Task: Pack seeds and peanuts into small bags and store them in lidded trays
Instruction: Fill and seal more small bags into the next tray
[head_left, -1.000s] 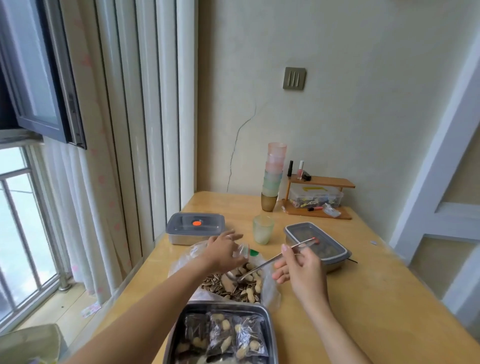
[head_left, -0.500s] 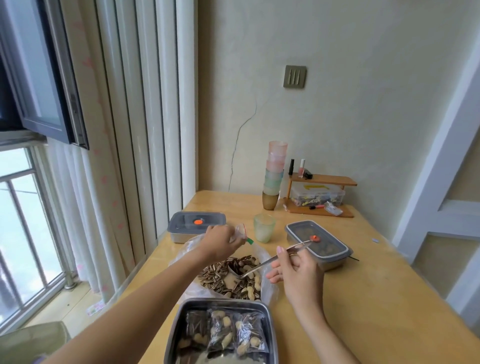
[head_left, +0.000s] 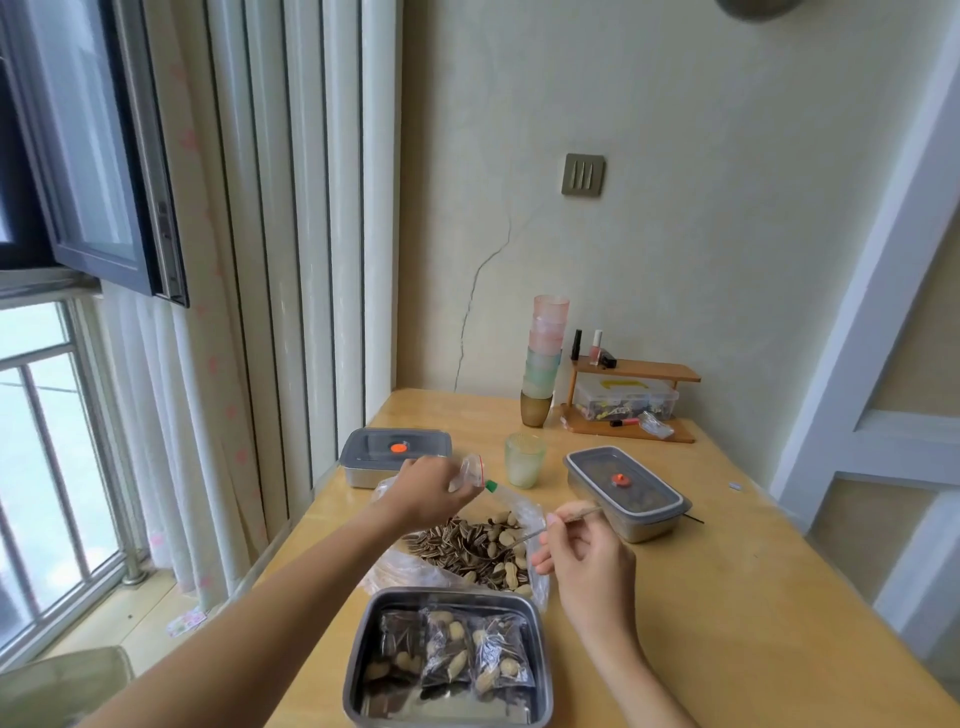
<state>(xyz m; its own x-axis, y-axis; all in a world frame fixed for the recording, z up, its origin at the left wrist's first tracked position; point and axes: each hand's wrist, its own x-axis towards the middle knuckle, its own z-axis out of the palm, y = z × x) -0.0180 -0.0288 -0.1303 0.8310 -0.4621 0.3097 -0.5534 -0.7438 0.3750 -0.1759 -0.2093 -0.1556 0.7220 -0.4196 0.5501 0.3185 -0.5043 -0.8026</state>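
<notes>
The pale wooden tabletop (head_left: 727, 597) carries everything, and its left edge lies close beside the work, so anything scattered that way could be lost to the floor. The large crumpled clear plastic bag (head_left: 400, 571) lies open in the middle with the heap of striped sunflower seeds and shelled-looking peanuts (head_left: 467, 545) spread inside it. Its loose film could be dragged by either forearm, and the heap would be spilled.

Just in front of it the open rectangular steel tray (head_left: 358, 665) holds three filled small packets (head_left: 449, 660). Stray seeds dropped over it would have to be picked out before a lid is fitted. Two grey-lidded steel trays, one at the far left (head_left: 395, 447) and one at the right (head_left: 623, 486), are closed and are little at risk. The pale green ribbed plastic cup (head_left: 524, 460) stands just beyond the left hand (head_left: 431, 488) and could be knocked over if that hand is raised carelessly.

The small clear zip bag with a red-and-green edge (head_left: 470, 470) is pinched by the left hand above the heap. Its mouth appears barely opened, though this is blurred, so a spoonful may be tipped past it. The thin metal spoon (head_left: 527, 536) is gripped at the handle by the right hand (head_left: 587, 556), with its bowl dug into the seeds. An overfilled scoop is judged the likeliest cause of spillage.
</notes>
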